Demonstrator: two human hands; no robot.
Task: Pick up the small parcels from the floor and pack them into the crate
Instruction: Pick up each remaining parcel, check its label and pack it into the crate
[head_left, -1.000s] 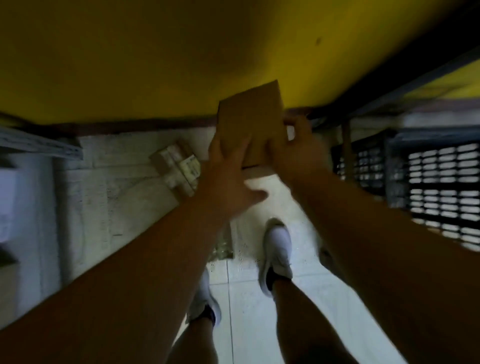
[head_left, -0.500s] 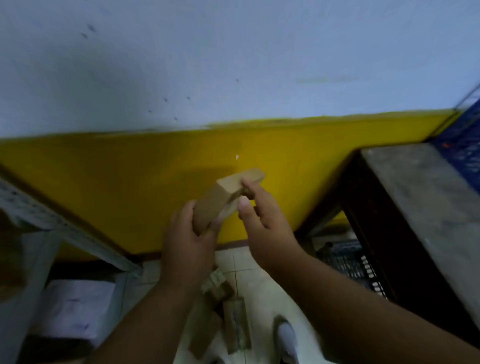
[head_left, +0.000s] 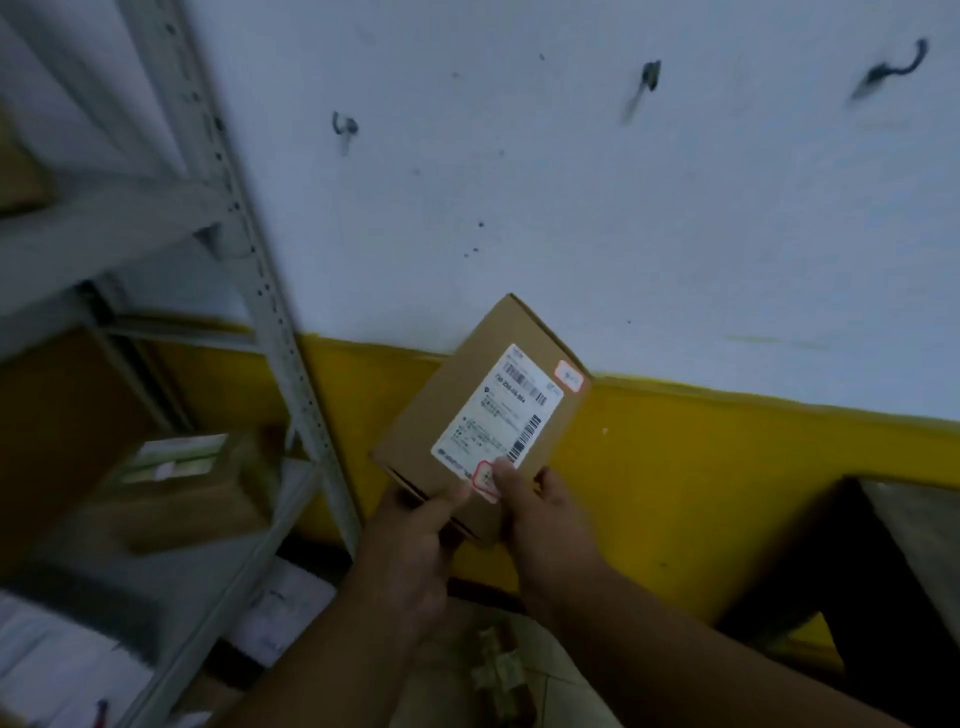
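Note:
A small brown cardboard parcel (head_left: 457, 415) with a white shipping label faces me, held up in front of the white and yellow wall. My left hand (head_left: 410, 551) grips its lower left corner. My right hand (head_left: 545, 519) grips its lower right edge, thumb on the label's corner. Another small parcel (head_left: 501, 670) lies on the floor between my forearms, blurred. The crate is out of view.
A grey metal shelf rack (head_left: 270, 312) stands at the left with a cardboard box (head_left: 182, 488) on one shelf and white packages (head_left: 291, 613) below. A dark table or bench (head_left: 914, 545) stands at the right against the wall.
The view has lifted from the floor to the wall. The parcel has been turned in both hands from edge-on until its labelled face points at me. The black crate has left the view.

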